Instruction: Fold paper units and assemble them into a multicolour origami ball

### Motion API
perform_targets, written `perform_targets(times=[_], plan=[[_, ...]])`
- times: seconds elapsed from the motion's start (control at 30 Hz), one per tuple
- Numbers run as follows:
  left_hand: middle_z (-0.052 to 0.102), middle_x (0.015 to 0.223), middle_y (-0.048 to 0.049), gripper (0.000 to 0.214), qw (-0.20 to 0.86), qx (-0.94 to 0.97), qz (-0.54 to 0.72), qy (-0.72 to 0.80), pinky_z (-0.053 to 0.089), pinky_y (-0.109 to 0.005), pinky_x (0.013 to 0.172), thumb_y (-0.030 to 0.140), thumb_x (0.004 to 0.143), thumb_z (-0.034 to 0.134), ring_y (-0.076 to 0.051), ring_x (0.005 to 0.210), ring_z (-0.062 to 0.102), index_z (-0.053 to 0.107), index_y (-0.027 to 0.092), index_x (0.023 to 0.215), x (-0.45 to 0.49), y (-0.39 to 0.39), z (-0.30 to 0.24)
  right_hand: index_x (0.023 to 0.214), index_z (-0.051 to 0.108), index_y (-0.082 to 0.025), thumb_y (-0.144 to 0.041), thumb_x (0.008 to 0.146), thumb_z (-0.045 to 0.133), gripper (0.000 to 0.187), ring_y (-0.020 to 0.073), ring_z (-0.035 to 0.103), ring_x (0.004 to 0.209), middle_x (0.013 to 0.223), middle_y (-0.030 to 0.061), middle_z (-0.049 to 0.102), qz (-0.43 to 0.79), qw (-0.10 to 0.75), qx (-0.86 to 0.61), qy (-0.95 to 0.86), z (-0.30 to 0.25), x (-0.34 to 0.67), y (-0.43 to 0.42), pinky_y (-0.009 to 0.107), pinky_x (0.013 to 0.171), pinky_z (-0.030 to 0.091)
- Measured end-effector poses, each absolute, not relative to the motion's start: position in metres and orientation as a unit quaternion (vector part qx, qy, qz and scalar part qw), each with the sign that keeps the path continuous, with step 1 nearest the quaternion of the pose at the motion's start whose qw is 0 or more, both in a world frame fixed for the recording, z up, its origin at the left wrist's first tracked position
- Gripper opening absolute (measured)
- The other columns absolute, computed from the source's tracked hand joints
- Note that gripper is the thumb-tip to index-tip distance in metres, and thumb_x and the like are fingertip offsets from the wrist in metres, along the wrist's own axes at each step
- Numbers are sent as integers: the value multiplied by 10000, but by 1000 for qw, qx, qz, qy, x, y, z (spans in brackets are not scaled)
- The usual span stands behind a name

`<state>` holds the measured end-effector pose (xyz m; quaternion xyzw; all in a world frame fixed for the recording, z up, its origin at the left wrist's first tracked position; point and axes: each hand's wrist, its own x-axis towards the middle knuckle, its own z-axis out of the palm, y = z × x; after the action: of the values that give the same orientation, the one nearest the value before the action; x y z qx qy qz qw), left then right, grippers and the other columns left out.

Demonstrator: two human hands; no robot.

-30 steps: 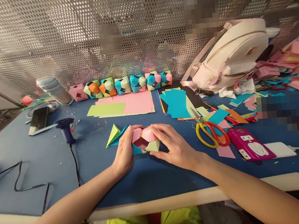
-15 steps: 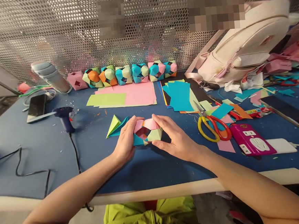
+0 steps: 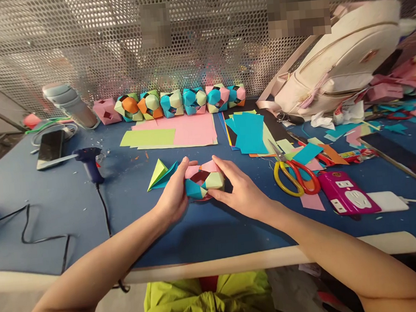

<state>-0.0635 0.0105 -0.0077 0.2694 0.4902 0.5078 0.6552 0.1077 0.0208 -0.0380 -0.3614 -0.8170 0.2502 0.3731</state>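
Between my two hands is a folded paper ball in pink, blue and pale green, with a dark opening facing me. My left hand cups its left side, thumb along the upper edge. My right hand grips the right side, with fingers on top and the thumb at the lower front. The ball's underside and far side are hidden. Just left of my left hand lie a folded lime-green paper piece and a folded blue paper piece, touching each other on the blue table.
Several finished paper balls line the mesh panel at the back. Paper sheets lie before them. A glue gun with its cord is at left. Scissors, paper scraps, a magenta power strip and a backpack occupy the right.
The paper ball has turned slightly in my hands, so its blue lower-left face shows more. My right thumb and fingers have shifted a little on it.
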Motion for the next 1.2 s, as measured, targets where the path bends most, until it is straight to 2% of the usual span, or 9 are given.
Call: perform_targets(times=[0.13, 0.3, 0.43, 0.5, 0.7, 0.9, 1.2], plan=[[665, 1022, -68, 380, 712, 284, 482, 424, 582, -360, 646, 347, 796, 617, -187, 744, 653, 564, 192, 1140, -69, 12, -3, 1425, 369, -186, -388, 827, 619, 680, 287, 518, 1217, 1334, 143, 499, 359, 364, -425, -747, -36, 113, 30, 461, 1023, 451], [529, 1341, -95, 753, 689, 372, 457, 422, 528, -454, 894, 212, 659, 777, -269, 1074, 610, 441, 251, 1332, -73, 13, -8, 1433, 346, -201, -461, 814, 619, 725, 269, 568, 1170, 1382, 127, 483, 476, 365, -438, -669, -27, 119, 36, 427, 966, 505], [477, 1409, -104, 729, 650, 411, 463, 441, 444, -445, 1010, 246, 684, 788, -282, 1170, 564, 458, 242, 1334, -72, 14, -11, 1396, 390, -210, -426, 806, 633, 673, 248, 608, 1110, 1341, 116, 524, 488, 375, -436, -657, -20, 119, 35, 414, 945, 520], [514, 1373, -103, 698, 641, 411, 474, 442, 451, -418, 1000, 264, 696, 782, -271, 1158, 575, 476, 236, 1323, -72, 14, -10, 1357, 435, -214, -406, 808, 632, 615, 251, 604, 1116, 1309, 111, 552, 482, 378, -433, -661, -19, 119, 35, 418, 939, 522], [625, 1204, -68, 731, 638, 405, 486, 439, 539, -335, 811, 277, 694, 778, -246, 1047, 634, 462, 301, 1353, -72, 13, -8, 1319, 474, -213, -393, 827, 604, 540, 248, 594, 1133, 1194, 107, 623, 474, 388, -414, -673, -19, 118, 35, 398, 905, 537], [659, 1011, -49, 607, 634, 412, 487, 438, 547, -294, 695, 296, 727, 744, -228, 933, 663, 518, 244, 1287, -73, 13, -6, 1313, 483, -209, -383, 829, 589, 525, 245, 613, 1096, 1174, 108, 630, 476, 383, -414, -675, -16, 118, 34, 385, 870, 550], [661, 1051, -70, 609, 629, 410, 489, 444, 554, -292, 684, 321, 761, 712, -250, 979, 665, 460, 245, 1310, -73, 12, -8, 1319, 464, -183, -357, 828, 578, 533, 241, 620, 1079, 1181, 114, 617, 493, 378, -408, -669, -14, 119, 35, 380, 861, 557]])
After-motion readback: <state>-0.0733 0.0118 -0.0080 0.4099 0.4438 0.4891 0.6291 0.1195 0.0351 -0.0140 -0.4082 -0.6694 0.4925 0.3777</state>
